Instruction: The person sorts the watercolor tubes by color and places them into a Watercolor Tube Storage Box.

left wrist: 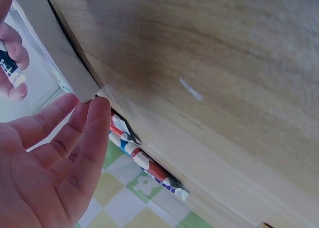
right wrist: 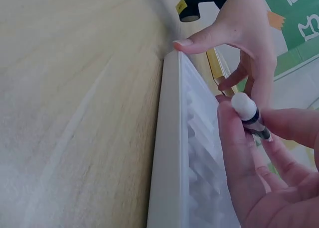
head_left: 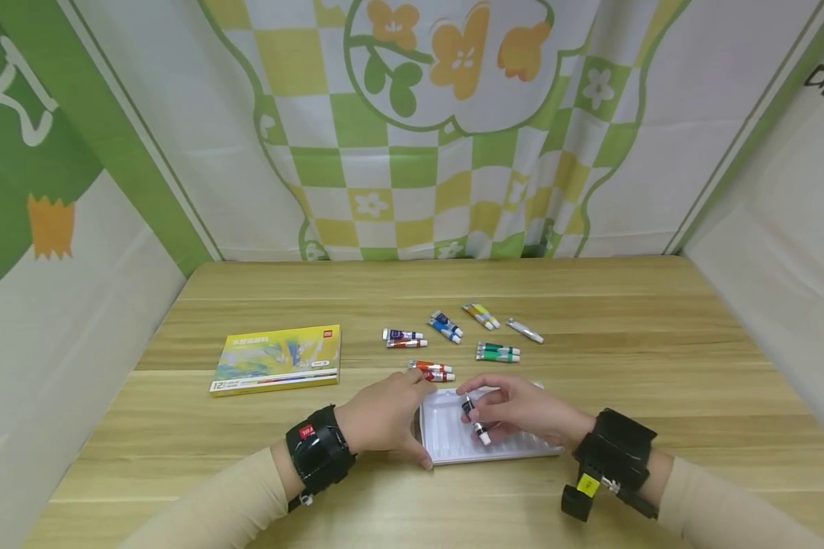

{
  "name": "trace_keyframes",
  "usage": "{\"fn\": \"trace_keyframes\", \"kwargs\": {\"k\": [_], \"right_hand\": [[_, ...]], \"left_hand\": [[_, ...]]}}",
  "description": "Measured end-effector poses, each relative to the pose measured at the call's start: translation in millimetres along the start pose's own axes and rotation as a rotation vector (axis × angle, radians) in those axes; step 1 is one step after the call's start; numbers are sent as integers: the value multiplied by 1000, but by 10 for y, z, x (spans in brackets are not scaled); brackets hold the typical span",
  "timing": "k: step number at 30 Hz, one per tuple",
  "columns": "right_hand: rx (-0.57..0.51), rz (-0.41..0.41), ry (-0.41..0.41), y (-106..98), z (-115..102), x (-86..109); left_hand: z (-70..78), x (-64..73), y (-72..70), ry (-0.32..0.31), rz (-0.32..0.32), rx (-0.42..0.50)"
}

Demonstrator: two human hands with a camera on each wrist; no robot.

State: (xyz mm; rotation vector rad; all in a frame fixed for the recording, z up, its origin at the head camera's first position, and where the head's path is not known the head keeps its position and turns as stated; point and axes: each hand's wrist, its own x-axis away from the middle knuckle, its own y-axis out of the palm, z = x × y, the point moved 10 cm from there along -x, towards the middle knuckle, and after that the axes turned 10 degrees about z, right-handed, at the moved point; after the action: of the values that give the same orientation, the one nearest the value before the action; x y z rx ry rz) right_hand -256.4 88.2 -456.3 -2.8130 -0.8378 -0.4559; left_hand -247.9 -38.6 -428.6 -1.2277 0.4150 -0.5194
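one black-labelled, white-capped paint tube [head_left: 481, 431], right hand [head_left: 515, 408] pinching; white ribbed plastic tray [head_left: 446, 438], left hand [head_left: 387, 412] outspread, touching; slack pinch could drop tube.

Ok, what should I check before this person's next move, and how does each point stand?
1. Right hand grips the black tube: ok.
2. White cap on that tube: ok.
3. Left hand touches the tray: ok, at its left end.
4. Black tube laid in the tray: not ok, it is held above.
5. Tray area beneath the right hand bare: cannot tell, partly hidden.
6. Box apart from the tray: ok.
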Motion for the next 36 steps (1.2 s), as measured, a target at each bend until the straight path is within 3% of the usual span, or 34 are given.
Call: {"fn": "trace_keyframes", "kwargs": {"k": [11, 24, 36], "right_hand": [[-59, 59, 25, 74, 28, -54], [-104, 130, -21, 221, -63, -172], [-34, 160, -25, 324, -8, -237]], "left_hand": [[-3, 2, 36, -6, -14, 16], [-11, -18, 3, 10, 11, 0], [-23, -5, 11, 8, 12, -11]]}}
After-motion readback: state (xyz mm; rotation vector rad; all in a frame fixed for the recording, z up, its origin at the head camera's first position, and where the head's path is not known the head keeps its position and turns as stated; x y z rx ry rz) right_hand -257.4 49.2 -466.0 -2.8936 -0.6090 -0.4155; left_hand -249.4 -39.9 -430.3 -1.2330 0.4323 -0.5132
